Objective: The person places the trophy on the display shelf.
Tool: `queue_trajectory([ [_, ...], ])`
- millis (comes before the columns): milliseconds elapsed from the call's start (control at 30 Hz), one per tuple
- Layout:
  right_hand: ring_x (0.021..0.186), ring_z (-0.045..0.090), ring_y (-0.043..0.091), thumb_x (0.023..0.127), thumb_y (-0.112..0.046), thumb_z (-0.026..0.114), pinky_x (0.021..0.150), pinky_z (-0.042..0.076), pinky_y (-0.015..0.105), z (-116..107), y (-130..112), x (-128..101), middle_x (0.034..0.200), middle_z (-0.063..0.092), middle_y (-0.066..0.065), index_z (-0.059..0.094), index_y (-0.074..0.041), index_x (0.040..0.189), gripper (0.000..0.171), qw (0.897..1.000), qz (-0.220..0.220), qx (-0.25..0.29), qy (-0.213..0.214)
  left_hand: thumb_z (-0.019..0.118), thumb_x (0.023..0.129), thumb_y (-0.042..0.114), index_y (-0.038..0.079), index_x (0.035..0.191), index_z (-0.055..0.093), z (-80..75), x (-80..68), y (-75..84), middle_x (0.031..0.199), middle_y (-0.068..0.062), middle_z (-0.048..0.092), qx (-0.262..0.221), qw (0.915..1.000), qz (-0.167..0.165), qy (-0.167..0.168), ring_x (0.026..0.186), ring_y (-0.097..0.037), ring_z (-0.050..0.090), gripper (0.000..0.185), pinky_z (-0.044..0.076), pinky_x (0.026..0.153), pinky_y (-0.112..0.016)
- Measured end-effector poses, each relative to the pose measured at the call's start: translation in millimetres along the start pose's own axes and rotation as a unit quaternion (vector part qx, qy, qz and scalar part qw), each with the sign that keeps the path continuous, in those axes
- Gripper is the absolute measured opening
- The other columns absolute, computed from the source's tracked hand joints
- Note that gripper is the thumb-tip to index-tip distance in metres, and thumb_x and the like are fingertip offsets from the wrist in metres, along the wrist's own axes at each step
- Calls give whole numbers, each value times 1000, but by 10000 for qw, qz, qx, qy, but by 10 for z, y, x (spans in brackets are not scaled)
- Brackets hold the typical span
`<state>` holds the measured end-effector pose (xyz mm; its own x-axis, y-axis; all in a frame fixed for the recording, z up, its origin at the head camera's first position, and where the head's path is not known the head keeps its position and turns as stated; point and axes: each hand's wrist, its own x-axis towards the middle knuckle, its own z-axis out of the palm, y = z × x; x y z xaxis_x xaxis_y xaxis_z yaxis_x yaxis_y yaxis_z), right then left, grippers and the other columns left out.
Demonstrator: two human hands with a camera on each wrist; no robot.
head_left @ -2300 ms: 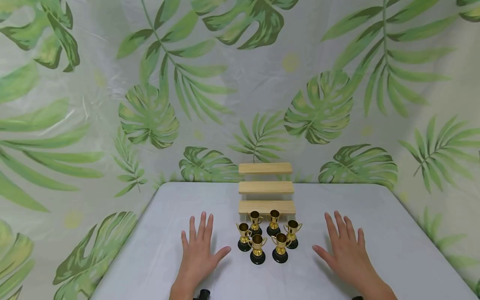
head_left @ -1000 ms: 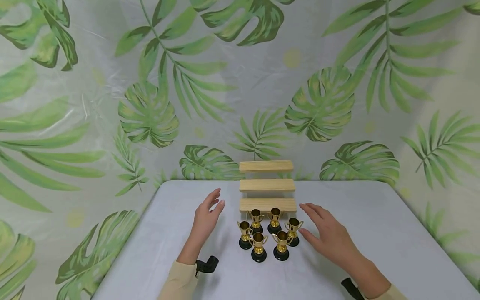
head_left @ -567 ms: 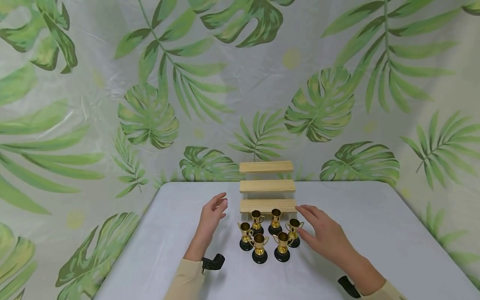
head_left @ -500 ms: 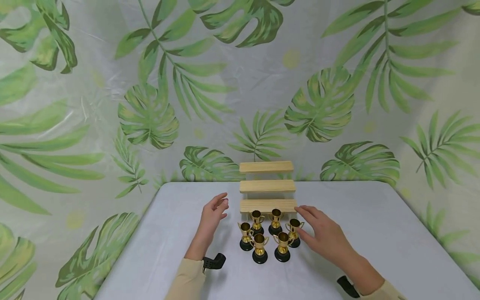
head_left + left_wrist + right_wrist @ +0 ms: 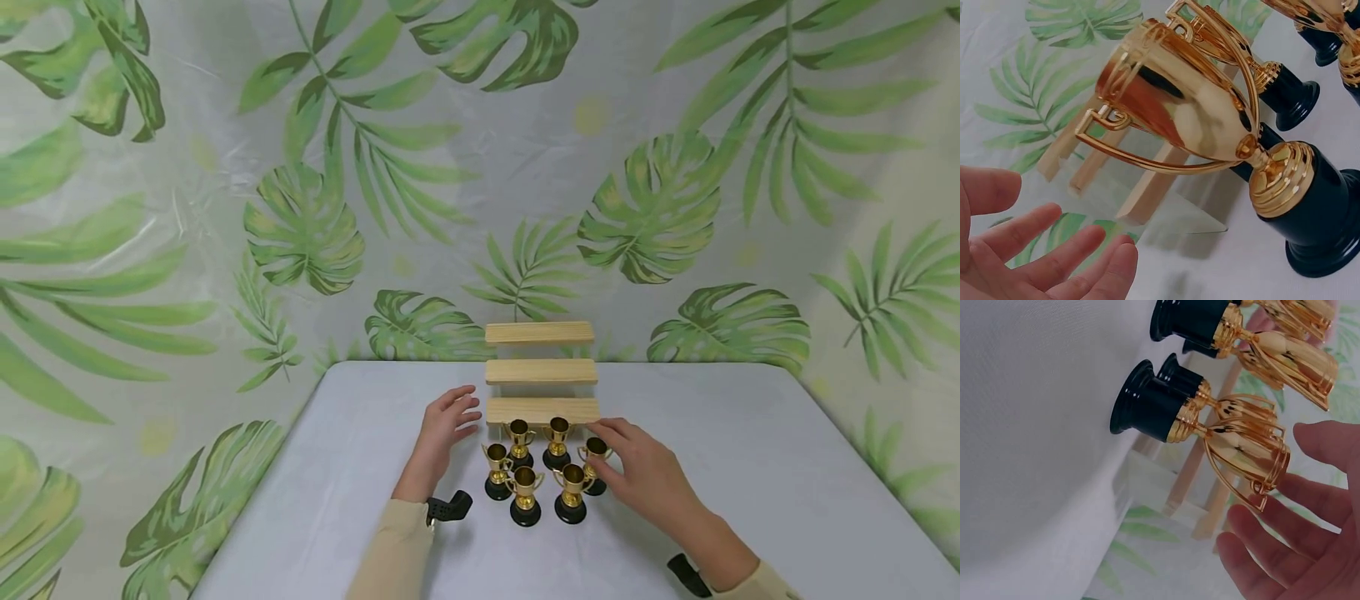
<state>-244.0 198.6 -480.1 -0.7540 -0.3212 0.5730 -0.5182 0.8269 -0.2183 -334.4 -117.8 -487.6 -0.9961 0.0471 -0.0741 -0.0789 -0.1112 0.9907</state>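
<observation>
Several small gold trophy cups with two handles and black bases stand upright in a ring on the table. My left hand (image 5: 444, 429) hovers left of the leftmost trophy (image 5: 497, 461), fingers loosely bent and holding nothing. In the left wrist view, a gap separates the left hand (image 5: 1054, 265) from the nearest trophy (image 5: 1191, 106). My right hand (image 5: 651, 475) is around the top of the rightmost trophy (image 5: 597, 448), partly covering it. The right wrist view shows the right hand (image 5: 1310, 544) with thumb and fingers spread about that trophy (image 5: 1247, 453); contact is unclear.
Behind the trophies stands a three-tier rack with wooden shelves (image 5: 542, 372) and clear side panels. A white cloth covers the table (image 5: 750, 467). A leaf-print curtain (image 5: 525, 167) hangs behind and at both sides.
Both hands have risen from lying flat on the table and moved inward. In the last half second the left hand comes nearer the leftmost trophy, the right nearer the rightmost. The trophies stay put.
</observation>
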Motion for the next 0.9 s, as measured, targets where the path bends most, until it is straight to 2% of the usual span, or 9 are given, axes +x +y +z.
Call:
queue_trajectory([
  [200,90,67,17,83,-27,84,66,57,37,25,-3,5,114,67,1,71,-12,123,45,9999,81,-71,37,56,105,25,6,137,60,32,60,-76,134,-27,56,-222,9997,-101,-70,115,-41,61,37,50,99,-50],
  [533,86,67,17,82,-25,86,63,56,35,57,2,-9,110,68,-1,71,-13,124,46,9998,142,-114,-57,61,102,20,5,137,60,67,124,-137,128,-22,61,-649,9974,-301,-88,108,-32,66,39,51,98,-47],
  [633,83,66,16,82,-24,86,62,55,34,63,0,-13,106,68,-2,72,-13,124,46,9998,126,-162,-86,64,100,18,3,139,57,79,152,-172,128,-22,62,-659,9974,-276,-75,108,-31,67,43,51,98,-48],
  [900,83,67,16,82,-23,85,64,56,35,83,27,-11,102,70,-1,74,-10,120,42,9995,-73,-290,-43,69,95,7,-2,136,59,106,224,-301,123,-19,65,-664,9977,-93,-122,93,-18,68,43,51,97,-49],
])
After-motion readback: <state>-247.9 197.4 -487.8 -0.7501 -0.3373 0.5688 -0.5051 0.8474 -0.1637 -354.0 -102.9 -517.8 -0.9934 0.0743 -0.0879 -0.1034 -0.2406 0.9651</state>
